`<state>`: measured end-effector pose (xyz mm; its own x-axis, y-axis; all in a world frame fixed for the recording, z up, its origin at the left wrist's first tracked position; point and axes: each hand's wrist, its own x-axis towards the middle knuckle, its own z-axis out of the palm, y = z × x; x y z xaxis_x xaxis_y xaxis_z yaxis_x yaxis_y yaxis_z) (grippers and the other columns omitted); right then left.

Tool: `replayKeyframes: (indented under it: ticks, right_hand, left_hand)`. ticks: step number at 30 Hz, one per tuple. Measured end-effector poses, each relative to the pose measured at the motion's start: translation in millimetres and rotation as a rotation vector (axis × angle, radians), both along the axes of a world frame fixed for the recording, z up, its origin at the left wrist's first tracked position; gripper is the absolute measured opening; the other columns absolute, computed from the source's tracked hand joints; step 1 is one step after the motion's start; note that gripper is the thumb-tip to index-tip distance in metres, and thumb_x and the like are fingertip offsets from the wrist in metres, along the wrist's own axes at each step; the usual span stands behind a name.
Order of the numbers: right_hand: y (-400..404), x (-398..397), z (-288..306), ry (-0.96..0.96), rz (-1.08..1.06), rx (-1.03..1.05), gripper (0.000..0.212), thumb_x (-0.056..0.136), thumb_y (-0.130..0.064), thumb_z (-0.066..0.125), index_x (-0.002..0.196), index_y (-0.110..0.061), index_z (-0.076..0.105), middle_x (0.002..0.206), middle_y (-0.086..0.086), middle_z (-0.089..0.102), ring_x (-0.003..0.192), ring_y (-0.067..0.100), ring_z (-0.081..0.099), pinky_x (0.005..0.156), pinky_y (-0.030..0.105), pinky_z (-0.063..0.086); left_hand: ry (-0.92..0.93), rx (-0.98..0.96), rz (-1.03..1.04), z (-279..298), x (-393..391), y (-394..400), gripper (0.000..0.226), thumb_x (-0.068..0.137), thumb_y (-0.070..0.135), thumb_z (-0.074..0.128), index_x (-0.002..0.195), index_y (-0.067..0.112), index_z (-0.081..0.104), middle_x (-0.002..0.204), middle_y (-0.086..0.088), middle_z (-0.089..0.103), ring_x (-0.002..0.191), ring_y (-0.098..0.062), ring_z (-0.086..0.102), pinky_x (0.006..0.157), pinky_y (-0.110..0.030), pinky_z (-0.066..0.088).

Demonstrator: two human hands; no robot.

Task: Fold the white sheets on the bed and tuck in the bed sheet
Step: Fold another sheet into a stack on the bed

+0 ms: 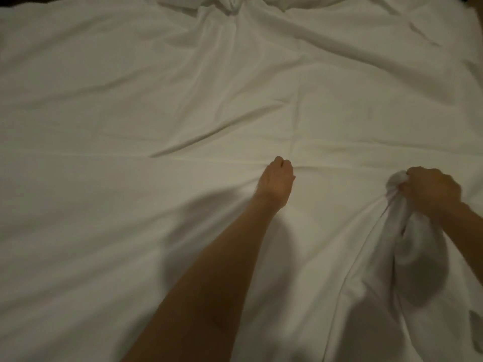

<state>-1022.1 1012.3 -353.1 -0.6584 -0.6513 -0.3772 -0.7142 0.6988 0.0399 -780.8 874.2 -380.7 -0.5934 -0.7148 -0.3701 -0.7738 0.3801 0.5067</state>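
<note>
The right hand (431, 190) grips a gathered bunch of white sheet (183, 100), the left hand (278, 176), beside it, pinches a crease in the spread cloth beyond; gathering step, next likely lifting both holds together.

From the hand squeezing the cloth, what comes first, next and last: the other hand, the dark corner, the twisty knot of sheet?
From the right hand:
1. Left hand, beside it, mid-bed.
2. Twisted knot of sheet, top centre.
3. Dark corner, far top left.
</note>
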Motion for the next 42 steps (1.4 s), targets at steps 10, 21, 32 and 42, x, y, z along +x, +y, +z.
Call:
replayKeyframes:
  ticks: [10,21,32,42]
  right_hand:
    - [23.4,30.2,19.0,-0.065,-0.026,-0.069,0.059,0.09,-0.02,0.058,0.141,-0.007,0.031,0.14,0.02,0.037,0.13,0.038,0.036,0.106,0.054,0.026]
    - [121.7,194.2,-4.0,-0.169,0.436,0.204,0.066,0.099,-0.045,0.029,0.153,-0.024,-0.003,0.16,0.004,-0.014,0.147,0.029,-0.01,0.114,0.058,0.004]
    - [204.3,217.9,28.5,-0.087,0.058,-0.318,0.048,0.07,-0.018,0.077,0.113,-0.008,0.058,0.118,0.014,0.057,0.105,0.033,0.058,0.082,0.045,0.051]
    - [225.7,260.2,22.0,-0.382,-0.311,0.036,0.043,0.093,-0.055,0.042,0.101,-0.014,0.052,0.097,0.003,0.062,0.081,0.017,0.056,0.073,0.026,0.043]
  left_hand:
    - [-0.234,-0.017,-0.243,5.9,-19.2,87.5,0.072,0.097,0.052,0.035,0.152,0.03,-0.008,0.156,0.001,-0.029,0.143,-0.029,-0.025,0.107,-0.068,0.007]
    - [-0.419,-0.034,-0.201,18.7,85.8,209.9,0.085,0.084,0.056,0.053,0.152,0.02,0.017,0.16,-0.01,0.0,0.146,-0.039,0.003,0.09,-0.077,0.027]
    - [-0.257,-0.12,-0.367,39.7,114.2,266.2,0.053,0.066,0.06,0.048,0.08,0.011,0.063,0.085,-0.009,0.06,0.072,-0.028,0.061,0.055,-0.035,0.044]
    - [-0.41,0.455,-0.449,38.0,105.5,328.4,0.045,0.096,0.038,0.048,0.128,0.007,0.052,0.127,-0.013,0.058,0.117,-0.031,0.055,0.099,-0.037,0.043]
